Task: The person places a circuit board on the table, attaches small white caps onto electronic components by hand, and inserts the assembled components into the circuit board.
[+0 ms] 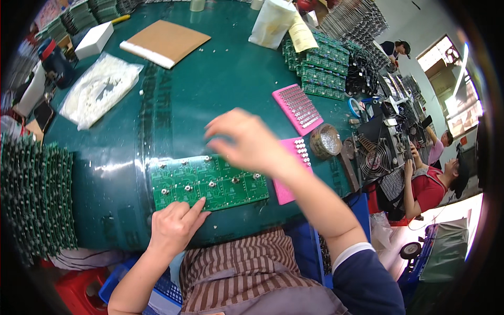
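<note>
Striped apron [236, 268] below all fingers. Green board [226, 197] directly under the extended forefinger of the left hand [176, 224], thumb apart from it at the near edge. Right hand [244, 137], blurred, above the far edge: thumb and forefinger apart, nothing visible between. Hold the board flat with light fingertip pressure; keep right fingertips clear of the metal posts [212, 184] and, to their right, the pink tray [285, 194].

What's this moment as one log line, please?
left hand: fingers on board | right hand: blurred, over board's far edge | pink tray: right of board
</note>
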Demonstrator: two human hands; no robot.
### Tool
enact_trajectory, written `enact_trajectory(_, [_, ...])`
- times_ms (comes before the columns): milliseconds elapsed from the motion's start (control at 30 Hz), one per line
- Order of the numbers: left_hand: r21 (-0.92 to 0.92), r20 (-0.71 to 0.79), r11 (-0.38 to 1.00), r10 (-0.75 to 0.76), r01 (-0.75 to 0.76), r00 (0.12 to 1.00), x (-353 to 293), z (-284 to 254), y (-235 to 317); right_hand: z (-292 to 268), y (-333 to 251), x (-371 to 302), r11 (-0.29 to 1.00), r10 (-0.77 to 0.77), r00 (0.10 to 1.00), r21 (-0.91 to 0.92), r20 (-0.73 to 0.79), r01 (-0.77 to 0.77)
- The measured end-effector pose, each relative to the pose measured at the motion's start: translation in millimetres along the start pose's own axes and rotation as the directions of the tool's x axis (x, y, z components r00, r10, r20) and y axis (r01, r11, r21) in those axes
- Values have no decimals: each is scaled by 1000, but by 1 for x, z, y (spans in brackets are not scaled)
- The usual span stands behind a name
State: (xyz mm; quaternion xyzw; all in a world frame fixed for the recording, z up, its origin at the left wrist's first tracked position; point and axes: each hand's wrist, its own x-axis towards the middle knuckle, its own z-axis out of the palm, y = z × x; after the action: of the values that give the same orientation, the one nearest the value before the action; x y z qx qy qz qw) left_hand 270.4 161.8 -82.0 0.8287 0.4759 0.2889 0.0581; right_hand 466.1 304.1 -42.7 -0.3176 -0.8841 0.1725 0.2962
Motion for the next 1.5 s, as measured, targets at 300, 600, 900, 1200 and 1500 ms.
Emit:
enact_trajectory(300, [80, 17, 994, 71, -72, 997, 44, 12, -30, -212, 228, -23, 537, 285, 902, -725, -325, -430])
enact_trajectory(600, [111, -59, 990, 90, -84, 994, 128, 36, -94, -254, 275, -2, 605, 372, 928, -755, -14, -253])
enact_trajectory(900, [91, -124, 991, 106, -95, 987, 191, 55, -137, -268, 273, -8, 702, 248, 963, -665, -107, -255])
enact_trajectory(1200, [135, -171, 986, 120, -98, 978, 224, 65, -164, -272, 222, -22, 383, 197, 959, -885, -203, -266])
enact_trajectory(1500, [139, -162, 989, 68, -45, 985, 218, 59, -174, -145, 9, -13, 644, 230, 963, -719, -144, -261])
